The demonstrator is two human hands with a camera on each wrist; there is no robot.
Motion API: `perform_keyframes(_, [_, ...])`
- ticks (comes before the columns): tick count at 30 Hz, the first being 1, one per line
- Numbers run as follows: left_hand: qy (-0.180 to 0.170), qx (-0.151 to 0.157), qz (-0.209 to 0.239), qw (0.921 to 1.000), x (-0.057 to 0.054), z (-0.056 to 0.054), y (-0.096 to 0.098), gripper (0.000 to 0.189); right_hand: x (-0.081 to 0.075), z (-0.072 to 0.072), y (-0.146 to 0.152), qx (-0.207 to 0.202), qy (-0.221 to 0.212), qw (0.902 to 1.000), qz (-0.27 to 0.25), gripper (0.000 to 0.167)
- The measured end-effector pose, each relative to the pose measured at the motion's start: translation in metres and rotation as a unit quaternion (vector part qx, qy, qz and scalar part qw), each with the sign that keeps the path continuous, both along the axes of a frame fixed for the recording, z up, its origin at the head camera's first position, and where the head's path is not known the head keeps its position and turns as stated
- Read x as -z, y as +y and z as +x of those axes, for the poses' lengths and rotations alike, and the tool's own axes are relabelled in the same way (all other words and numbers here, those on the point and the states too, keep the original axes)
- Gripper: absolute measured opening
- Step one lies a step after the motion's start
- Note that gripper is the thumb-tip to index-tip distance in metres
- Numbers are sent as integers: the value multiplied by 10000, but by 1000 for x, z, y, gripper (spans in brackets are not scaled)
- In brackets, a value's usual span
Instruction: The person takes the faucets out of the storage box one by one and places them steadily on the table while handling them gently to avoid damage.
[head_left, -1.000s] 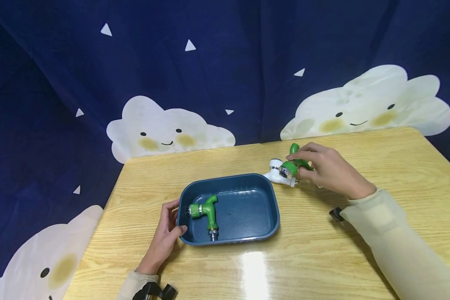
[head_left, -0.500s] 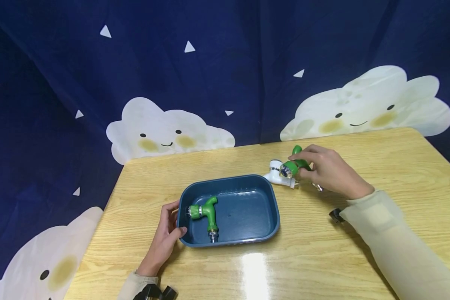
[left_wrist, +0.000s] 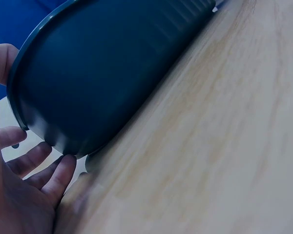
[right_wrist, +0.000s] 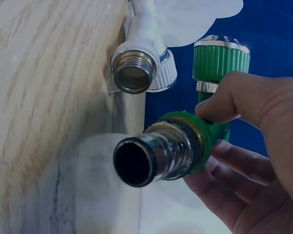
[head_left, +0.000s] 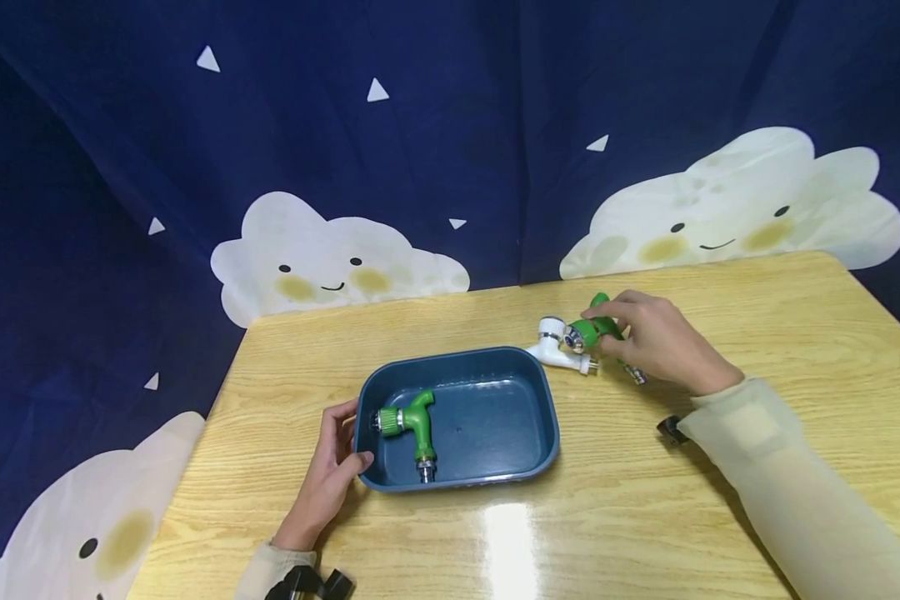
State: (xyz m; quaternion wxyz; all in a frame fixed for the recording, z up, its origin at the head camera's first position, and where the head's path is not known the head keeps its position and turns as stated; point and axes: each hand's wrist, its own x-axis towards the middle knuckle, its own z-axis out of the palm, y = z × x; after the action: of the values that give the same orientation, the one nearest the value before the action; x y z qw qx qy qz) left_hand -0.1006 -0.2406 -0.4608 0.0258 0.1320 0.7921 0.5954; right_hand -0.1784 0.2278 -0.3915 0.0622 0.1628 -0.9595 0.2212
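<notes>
The green tap [head_left: 585, 335] is in the right hand, toward the far right part of the table, to the right of the tub. Behind everything hangs a dark blue backdrop [head_left: 450, 125] printed with white triangles and smiling clouds. In front of it stands a wood-grain table [head_left: 645, 533], with a bright patch of glare near its middle. Pale beige sleeves cover both forearms, the right sleeve [head_left: 780, 467] reaching in from the near right. A blue rectangular tub [head_left: 487, 429] sits around the middle of the table.

The left hand [head_left: 326, 471] grips the tub's left end, its thumb over the rim and its fingers against the outer wall. The right hand [head_left: 660, 343] pinches the held tap between thumb and fingers; whether that tap touches the table, I cannot tell. Its ribbed green knob points left, and its metal end points toward the near right. A second green tap [head_left: 422, 429] lies inside the tub at the left, knob to the left, metal end toward the near wall. A white tap [head_left: 557, 352] lies on the table just beyond the tub's far right corner, right beside the held one, its threaded metal end pointing right.
</notes>
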Motion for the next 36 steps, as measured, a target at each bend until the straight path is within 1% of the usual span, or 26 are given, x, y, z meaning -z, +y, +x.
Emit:
perform_keyframes(12, [53,37,27,10000,1,0,-1,70,4,-2,1,12,-146,9999,46,39])
perform_keyframes(23, [78,54,21,10000,2,0,-1,70,9,-3,2,59,-344,9994,-21,42])
perform_keyframes(28, [94,68,37,9999,3,0,-1,69,11,-4,2,72,-321,9995,-29,41])
perform_keyframes(36, [86,60,45,9999,2,0,-1,70,17,-7,3,96,-137,9999,-31,39])
